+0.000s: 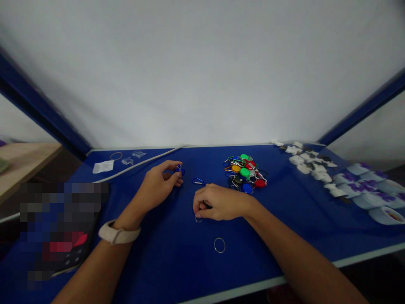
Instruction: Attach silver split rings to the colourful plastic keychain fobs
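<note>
My left hand [161, 180] is closed in a pinch on a small round blue disc [181, 171] with a metal loop on top. Just right of it, a blue carabiner [198, 181] lies on the table. Near that carabiner, my right hand [218, 202] has its fingertips pressed together on a small metal ring [198, 218], part of which shows below the thumb. A larger thin metal ring [219, 245] lies flat closer to the front edge. Beyond my right wrist sits a pile of carabiner keychains [244, 172] with round green, red, orange and blue discs.
On the blue table [177, 261], a cable [142, 162] runs along the left. Behind it are a white paper slip [103, 167], a rubber band [116, 156] and clear plastic bits [128, 161]. White bundles [305, 160] and purple-patterned rolls [370, 185] stand right. A blurred dark object [66, 228] is at left.
</note>
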`<state>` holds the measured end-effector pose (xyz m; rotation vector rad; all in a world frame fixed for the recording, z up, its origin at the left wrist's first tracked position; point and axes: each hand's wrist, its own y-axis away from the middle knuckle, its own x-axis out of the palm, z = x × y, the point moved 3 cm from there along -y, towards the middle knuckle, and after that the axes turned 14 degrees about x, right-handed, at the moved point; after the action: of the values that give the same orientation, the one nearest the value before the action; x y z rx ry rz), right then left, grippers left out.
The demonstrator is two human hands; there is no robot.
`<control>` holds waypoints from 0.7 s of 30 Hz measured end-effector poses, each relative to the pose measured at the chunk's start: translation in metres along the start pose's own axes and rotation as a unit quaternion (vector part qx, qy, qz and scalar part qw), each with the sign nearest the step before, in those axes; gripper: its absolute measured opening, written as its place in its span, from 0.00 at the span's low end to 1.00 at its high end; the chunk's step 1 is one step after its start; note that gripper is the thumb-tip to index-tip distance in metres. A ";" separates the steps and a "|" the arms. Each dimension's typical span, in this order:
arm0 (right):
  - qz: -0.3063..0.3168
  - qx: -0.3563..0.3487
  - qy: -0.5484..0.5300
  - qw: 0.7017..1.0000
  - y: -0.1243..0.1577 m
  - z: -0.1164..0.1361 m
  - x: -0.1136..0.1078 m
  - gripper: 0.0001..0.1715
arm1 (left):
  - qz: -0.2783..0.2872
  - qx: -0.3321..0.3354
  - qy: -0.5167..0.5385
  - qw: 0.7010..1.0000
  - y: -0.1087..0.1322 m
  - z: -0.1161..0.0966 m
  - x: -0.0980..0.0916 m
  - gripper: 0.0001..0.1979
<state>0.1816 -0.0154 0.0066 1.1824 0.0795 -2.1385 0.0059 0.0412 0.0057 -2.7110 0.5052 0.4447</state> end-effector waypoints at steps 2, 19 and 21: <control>-0.014 0.002 0.019 1.000 0.001 0.001 0.000 0.02 | -0.002 0.000 0.004 1.000 0.000 -0.001 0.000 0.19; -0.062 -0.017 0.139 0.988 0.002 0.007 0.008 0.08 | -0.019 -0.011 0.043 0.999 -0.001 0.005 0.002 0.18; -0.062 -0.017 0.151 0.986 0.003 0.007 0.008 0.08 | -0.018 -0.011 0.045 0.999 -0.001 0.005 0.002 0.19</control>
<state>0.1748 -0.0245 0.0052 1.5083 0.3292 -2.0363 0.0065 0.0434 0.0005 -2.7660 0.4772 0.3227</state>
